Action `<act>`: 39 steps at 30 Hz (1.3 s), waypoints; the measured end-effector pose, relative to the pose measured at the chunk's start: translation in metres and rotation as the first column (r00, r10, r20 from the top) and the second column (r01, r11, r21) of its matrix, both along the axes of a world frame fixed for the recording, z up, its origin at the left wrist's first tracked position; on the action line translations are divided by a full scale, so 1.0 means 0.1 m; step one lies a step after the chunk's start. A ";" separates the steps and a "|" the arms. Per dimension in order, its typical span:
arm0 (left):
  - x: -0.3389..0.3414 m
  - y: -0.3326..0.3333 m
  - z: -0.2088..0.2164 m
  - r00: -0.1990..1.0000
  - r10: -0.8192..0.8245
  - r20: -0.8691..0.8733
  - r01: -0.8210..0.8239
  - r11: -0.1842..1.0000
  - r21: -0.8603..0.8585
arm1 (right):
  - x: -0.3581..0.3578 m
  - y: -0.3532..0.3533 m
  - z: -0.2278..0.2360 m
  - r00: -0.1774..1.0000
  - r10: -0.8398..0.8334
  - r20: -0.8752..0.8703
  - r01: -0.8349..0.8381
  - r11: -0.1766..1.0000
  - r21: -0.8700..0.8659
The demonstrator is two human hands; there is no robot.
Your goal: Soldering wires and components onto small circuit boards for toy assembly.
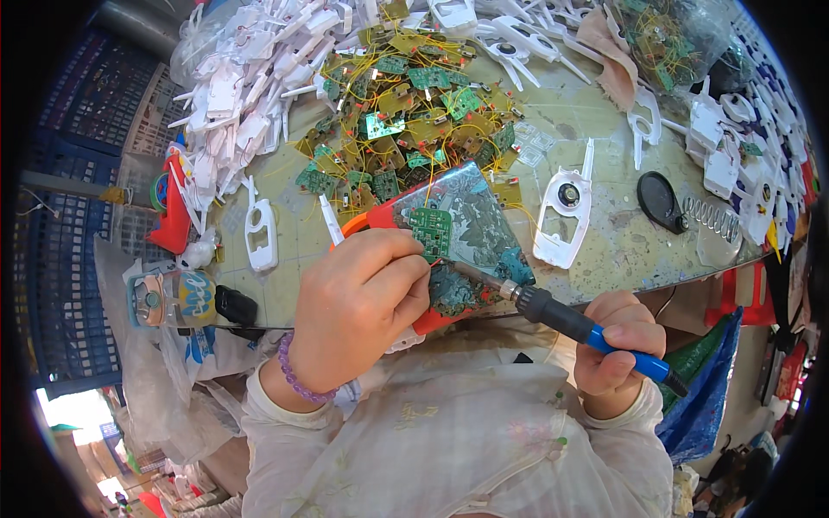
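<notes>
My left hand (367, 302) pinches a small green circuit board (431, 231) by its lower left edge, over a worn, solder-spattered plate (484, 220) with a red border. My right hand (618, 344) grips the blue handle of a soldering iron (561, 316), which slants up and leftward. The iron's tip is close to the lower right corner of the board; I cannot tell whether it touches. Part of an orange ring (355, 225) shows behind my left hand. Right of the plate lies a white plastic casing half (566, 207) with a round speaker in it.
A heap of circuit boards with yellow wires (423, 112) fills the table's far middle. White plastic casings (250, 95) are piled at the far left, more at the right (725, 138). The iron's stand with a spring coil (712, 216) is near the right edge, beside a black oval piece (660, 201).
</notes>
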State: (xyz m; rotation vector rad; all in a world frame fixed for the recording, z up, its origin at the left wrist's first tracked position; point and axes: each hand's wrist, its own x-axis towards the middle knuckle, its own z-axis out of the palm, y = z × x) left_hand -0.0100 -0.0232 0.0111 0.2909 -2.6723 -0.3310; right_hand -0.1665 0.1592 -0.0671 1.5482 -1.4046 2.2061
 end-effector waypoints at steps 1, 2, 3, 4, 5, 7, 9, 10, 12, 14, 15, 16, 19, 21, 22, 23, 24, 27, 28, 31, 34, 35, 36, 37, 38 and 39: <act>0.00 -0.01 -0.01 1.000 -0.021 -0.011 0.021 1.000 -0.017 | 0.00 0.01 -0.03 1.000 0.002 -0.008 -0.002 1.000 -0.013; -0.01 -0.02 -0.02 1.000 -0.024 -0.011 0.024 1.000 -0.016 | 0.00 0.02 -0.04 1.000 -0.001 -0.008 0.001 1.000 -0.012; -0.02 -0.02 -0.03 0.999 -0.029 -0.015 0.029 1.000 -0.012 | -0.01 0.04 -0.06 0.999 0.019 -0.043 -0.019 1.000 -0.013; -0.01 -0.02 -0.03 0.999 -0.030 -0.018 0.029 1.000 -0.011 | -0.01 0.04 -0.06 0.996 0.043 -0.077 -0.045 0.999 -0.015; 0.00 -0.02 -0.02 0.999 -0.028 -0.016 0.028 1.000 -0.012 | 0.00 0.04 -0.06 0.993 0.030 -0.115 -0.033 0.999 -0.026; 0.01 -0.02 -0.02 1.000 -0.020 -0.008 0.020 1.000 0.002 | 0.01 0.05 -0.06 0.990 0.022 -0.140 -0.025 0.999 -0.020; 0.02 -0.02 -0.03 1.000 -0.016 -0.013 0.016 1.000 0.005 | 0.02 0.06 -0.05 0.986 0.015 -0.166 -0.017 1.000 -0.014; 0.02 -0.02 -0.03 1.000 -0.012 -0.017 0.012 1.000 0.008 | 0.02 0.06 -0.05 0.986 0.019 -0.164 -0.020 1.000 -0.006; 0.02 -0.03 -0.05 1.000 -0.014 -0.016 0.014 1.000 0.006 | 0.03 0.06 -0.05 0.986 0.024 -0.163 -0.024 1.000 0.001; 0.02 -0.03 -0.05 1.000 -0.017 -0.021 0.017 1.000 0.005 | 0.03 0.07 -0.03 0.983 0.036 -0.182 -0.037 0.999 -0.001; 0.02 -0.03 -0.05 0.999 -0.018 -0.030 0.018 1.000 0.013 | 0.03 0.07 -0.02 0.982 0.036 -0.185 -0.037 0.999 0.000; 0.02 -0.03 -0.05 0.999 -0.019 -0.037 0.019 1.000 0.019 | 0.04 0.07 -0.03 0.977 0.027 -0.211 -0.031 0.999 -0.016; 0.01 -0.02 -0.08 0.998 0.006 -0.066 -0.004 1.000 0.026 | 0.06 0.06 -0.05 0.972 0.009 -0.235 -0.020 0.999 -0.042; 0.02 -0.03 -0.12 0.997 0.003 -0.080 -0.001 1.000 0.029 | 0.07 0.05 -0.07 0.972 0.001 -0.233 -0.014 0.998 -0.053; 0.02 -0.04 -0.12 0.996 -0.003 -0.095 0.006 0.999 0.033 | 0.07 0.06 -0.07 0.972 -0.003 -0.234 -0.009 0.999 -0.051; 0.02 -0.04 -0.12 0.995 -0.004 -0.096 0.007 0.999 0.034 | 0.07 0.06 -0.06 0.972 -0.008 -0.235 -0.004 0.999 -0.049; 0.01 -0.04 -0.12 0.995 -0.007 -0.099 0.011 0.999 0.030 | 0.07 0.07 -0.06 0.972 -0.008 -0.237 -0.003 0.999 -0.048; 0.01 -0.03 -0.12 0.995 -0.006 -0.100 0.009 1.000 0.022 | 0.06 0.07 -0.06 0.969 0.012 -0.248 -0.021 0.999 -0.036; 0.01 -0.04 -0.13 0.995 -0.008 -0.099 0.010 1.000 0.021 | 0.06 0.07 -0.06 0.966 0.014 -0.259 -0.025 0.999 -0.040; 0.01 -0.04 -0.13 0.995 -0.013 -0.099 0.015 1.000 0.014 | 0.06 0.06 -0.07 0.962 0.015 -0.273 -0.029 0.998 -0.050; 0.01 -0.05 -0.13 0.996 -0.014 -0.092 0.015 1.000 0.004 | 0.06 0.06 -0.08 0.961 0.015 -0.276 -0.033 0.998 -0.060; 0.01 -0.05 -0.12 0.996 -0.014 -0.092 0.015 1.000 0.003 | 0.06 0.05 -0.09 0.961 0.016 -0.277 -0.036 0.997 -0.067; 0.01 -0.05 -0.12 0.996 -0.013 -0.090 0.013 1.000 0.005 | 0.06 0.05 -0.09 0.961 0.016 -0.277 -0.035 0.997 -0.067; 0.01 -0.05 -0.12 0.996 -0.012 -0.088 0.012 1.000 0.008 | 0.06 0.06 -0.09 0.959 0.013 -0.283 -0.034 0.997 -0.068; 0.01 -0.04 -0.11 0.996 -0.013 -0.088 0.014 1.000 0.008 | 0.06 0.06 -0.09 0.957 0.011 -0.289 -0.032 0.997 -0.068; 0.00 -0.04 -0.11 0.996 -0.008 -0.093 0.010 1.000 0.015 | 0.06 0.06 -0.09 0.957 0.010 -0.289 -0.031 0.997 -0.068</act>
